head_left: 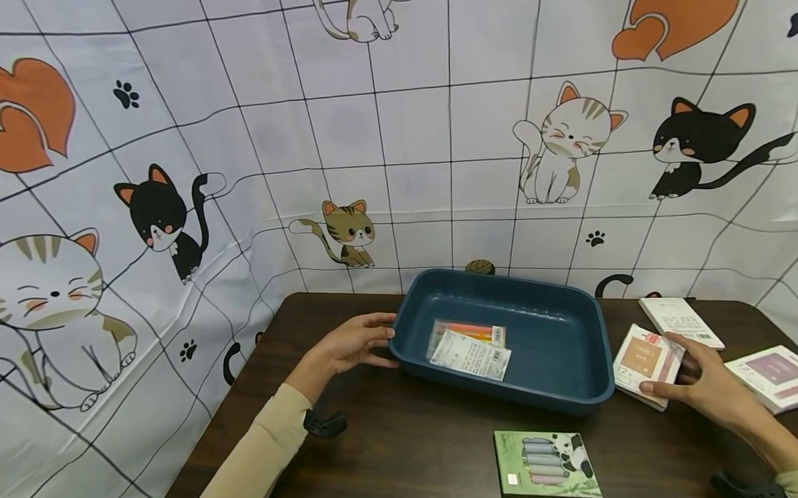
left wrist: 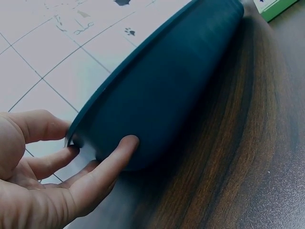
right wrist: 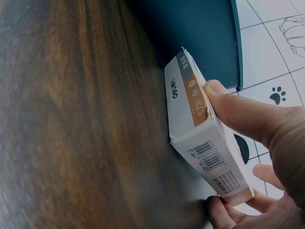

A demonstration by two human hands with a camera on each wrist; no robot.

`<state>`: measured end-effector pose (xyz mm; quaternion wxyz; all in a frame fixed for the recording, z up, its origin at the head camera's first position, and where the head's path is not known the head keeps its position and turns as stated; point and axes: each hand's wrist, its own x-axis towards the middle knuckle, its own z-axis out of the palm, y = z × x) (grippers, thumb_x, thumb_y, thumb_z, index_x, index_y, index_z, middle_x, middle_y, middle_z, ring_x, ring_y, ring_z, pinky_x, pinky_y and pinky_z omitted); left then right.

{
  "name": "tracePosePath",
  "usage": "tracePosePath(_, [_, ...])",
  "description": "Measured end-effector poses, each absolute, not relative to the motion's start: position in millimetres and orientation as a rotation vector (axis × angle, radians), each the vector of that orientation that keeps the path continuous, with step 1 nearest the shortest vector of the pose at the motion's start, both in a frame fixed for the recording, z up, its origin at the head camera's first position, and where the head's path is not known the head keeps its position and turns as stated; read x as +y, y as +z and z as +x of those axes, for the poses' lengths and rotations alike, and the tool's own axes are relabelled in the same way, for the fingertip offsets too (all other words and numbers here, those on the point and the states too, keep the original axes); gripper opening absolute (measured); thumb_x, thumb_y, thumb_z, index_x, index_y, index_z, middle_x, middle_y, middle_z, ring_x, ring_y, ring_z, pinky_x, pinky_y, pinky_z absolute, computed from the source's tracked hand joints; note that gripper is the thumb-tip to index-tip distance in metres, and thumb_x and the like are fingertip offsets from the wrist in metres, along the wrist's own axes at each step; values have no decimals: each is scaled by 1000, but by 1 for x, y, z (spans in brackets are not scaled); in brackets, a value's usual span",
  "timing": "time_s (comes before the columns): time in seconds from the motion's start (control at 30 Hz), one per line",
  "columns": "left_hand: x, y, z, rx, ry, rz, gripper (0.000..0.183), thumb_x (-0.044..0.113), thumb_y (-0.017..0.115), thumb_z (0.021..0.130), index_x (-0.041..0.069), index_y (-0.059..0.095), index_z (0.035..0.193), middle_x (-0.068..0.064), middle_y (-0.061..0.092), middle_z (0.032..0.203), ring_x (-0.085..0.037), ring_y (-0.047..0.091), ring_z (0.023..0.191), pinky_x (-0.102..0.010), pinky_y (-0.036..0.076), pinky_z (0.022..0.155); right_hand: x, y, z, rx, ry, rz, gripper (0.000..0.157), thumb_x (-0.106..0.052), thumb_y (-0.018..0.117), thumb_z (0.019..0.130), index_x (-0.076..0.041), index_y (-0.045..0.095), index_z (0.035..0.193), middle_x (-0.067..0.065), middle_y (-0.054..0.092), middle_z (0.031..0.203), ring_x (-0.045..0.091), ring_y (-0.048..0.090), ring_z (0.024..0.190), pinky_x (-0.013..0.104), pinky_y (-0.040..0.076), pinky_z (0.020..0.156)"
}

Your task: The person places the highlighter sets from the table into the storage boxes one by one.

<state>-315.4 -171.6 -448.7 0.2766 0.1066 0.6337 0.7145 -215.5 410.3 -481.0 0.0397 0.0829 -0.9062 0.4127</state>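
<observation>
Your left hand (head_left: pixel 351 346), fingers loosely spread, touches the blue bin (head_left: pixel 553 346), presumably steadying it; your right hand (head_left: pixel 712 384) pinches the tan-labelled box (head_left: pixel 645 357), thumb opposing fingers.

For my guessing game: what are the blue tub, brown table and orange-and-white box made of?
The blue tub is probably plastic: smooth, faintly shiny, with rounded corners. The brown table shows streaks like wood grain and a faint sheen; real wood or a covering, I can't tell. The orange-and-white box seems smooth printed card, with crisp edges.
</observation>
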Motion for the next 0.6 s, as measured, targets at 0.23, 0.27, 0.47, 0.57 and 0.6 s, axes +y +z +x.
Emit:
tracePosePath(0.23, [-172,-449,-316,1693,1923,277,56,4,58,104,1,37,155,-31,49,142,-43,57,123,-60,55,88,409,-477,-211,-2826,1264,115,105,-25,84,88,9,13,158,49,5,150,69,40,123,27,52,79])
tracePosePath(0.27, [-172,-449,-316,1696,1923,279,56,5,58,103,1,37,155,-31,49,141,-43,58,122,-60,55,88,409,-476,-211,-2827,1261,95,105,-27,84,87,7,14,159,48,-2,151,74,33,123,36,54,83])
tracePosePath(0.47, [-172,-449,-316,1701,1925,278,56,5,59,103,1,38,154,-29,50,141,-43,57,123,-60,55,88,409,-475,-212,-2787,1225,48,99,-27,84,88,9,22,156,48,3,150,73,42,117,37,55,79])
tracePosePath(0.57, [-172,-448,-316,1699,1922,280,57,5,59,103,2,37,155,-30,50,141,-43,56,124,-60,55,88,410,-476,-212,-2764,1198,29,96,-26,84,87,10,26,154,48,7,149,68,50,111,14,43,63])
tracePosePath(0.6, [-172,-448,-316,1696,1921,281,57,5,59,103,1,36,155,-31,50,141,-44,56,125,-60,55,88,410,-476,-211,-2757,1200,23,95,-26,84,88,10,27,154,47,7,150,66,51,111,13,43,62])
